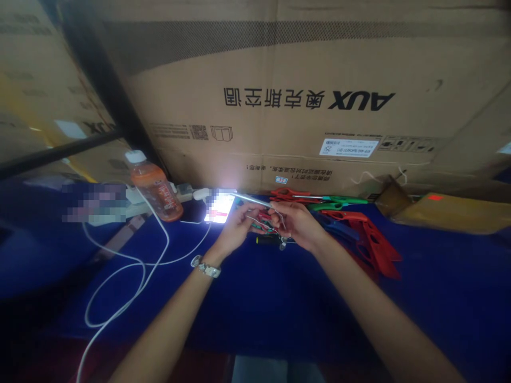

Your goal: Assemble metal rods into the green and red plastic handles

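Both my hands meet over the middle of the blue-covered table. My right hand (297, 219) is closed, and the end of a slim silver rod (253, 199) runs into its fingers. The rod points left, in front of a glowing phone screen (221, 208). My left hand (235, 227) curls close under the rod, fingers bent around something too small and blurred to name. A thin white strand shows between the two hands. Small red and green parts lie behind my fingers, partly hidden. A black piece with a yellow end (261, 240) rests just below them.
To the right lie red plastic tool parts (373, 239), a green-handled piece (339, 202) and a yellowish packet (451, 213). An orange drink bottle (157, 191) stands left beside a power strip; a white cable (139, 263) loops below. A large carton (279, 64) walls the back.
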Demonstrator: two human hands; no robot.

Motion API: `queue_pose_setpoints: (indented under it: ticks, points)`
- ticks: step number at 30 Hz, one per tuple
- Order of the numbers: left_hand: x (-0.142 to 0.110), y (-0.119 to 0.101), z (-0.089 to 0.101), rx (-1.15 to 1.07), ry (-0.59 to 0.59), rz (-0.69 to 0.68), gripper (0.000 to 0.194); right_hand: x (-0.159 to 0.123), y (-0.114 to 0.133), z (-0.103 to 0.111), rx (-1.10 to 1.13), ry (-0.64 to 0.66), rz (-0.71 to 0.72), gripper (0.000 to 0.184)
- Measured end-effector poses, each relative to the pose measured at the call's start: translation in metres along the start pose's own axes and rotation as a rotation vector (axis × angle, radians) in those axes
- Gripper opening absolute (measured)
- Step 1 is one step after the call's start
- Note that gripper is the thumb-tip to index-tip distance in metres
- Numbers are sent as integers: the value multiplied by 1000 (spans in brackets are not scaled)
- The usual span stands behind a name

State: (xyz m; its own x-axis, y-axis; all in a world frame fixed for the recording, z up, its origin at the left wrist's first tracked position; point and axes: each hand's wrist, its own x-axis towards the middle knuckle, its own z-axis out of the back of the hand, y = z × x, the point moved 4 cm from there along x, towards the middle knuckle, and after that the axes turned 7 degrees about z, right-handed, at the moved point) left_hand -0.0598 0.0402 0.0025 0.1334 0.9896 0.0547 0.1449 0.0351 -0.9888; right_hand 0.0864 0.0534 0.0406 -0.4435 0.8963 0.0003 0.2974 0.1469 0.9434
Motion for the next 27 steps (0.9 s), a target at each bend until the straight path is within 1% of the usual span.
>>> queue_pose_setpoints:
  ticks: [3, 6, 7, 10, 13, 16, 20, 23, 27]
  points:
    - [0, 1, -2, -16, 43, -14, 31, -2, -3, 5, -110, -8, 9, 35]
    - [-2, -1, -4, -121, 85, -4, 19, -4, -5, 9, -201, -39, 4, 37]
    - [-3, -2, -4, -171, 98, 9, 18, -4, -6, 10, -234, -45, -3, 37]
    - [-6, -5, -7, -295, 120, 65, 26, -4, -9, 13, -317, -36, -18, 38]
    - [-6, -5, -9, -272, 63, 95, 34, -2, -13, 15, -373, -21, -2, 41]
    - [-6, -3, -10, -223, -33, 87, 31, 0, -16, 14, -459, 4, 101, 44]
    - [-5, -2, -11, -291, -114, 94, 31, 1, -17, 9, -660, 22, 350, 41]
    - [-6, -4, -11, -334, -118, 82, 29, -3, -17, 6, -746, -10, 478, 34]
    - [-6, -4, -11, -316, -78, 31, 26, -8, -16, 4, -833, -20, 514, 32]
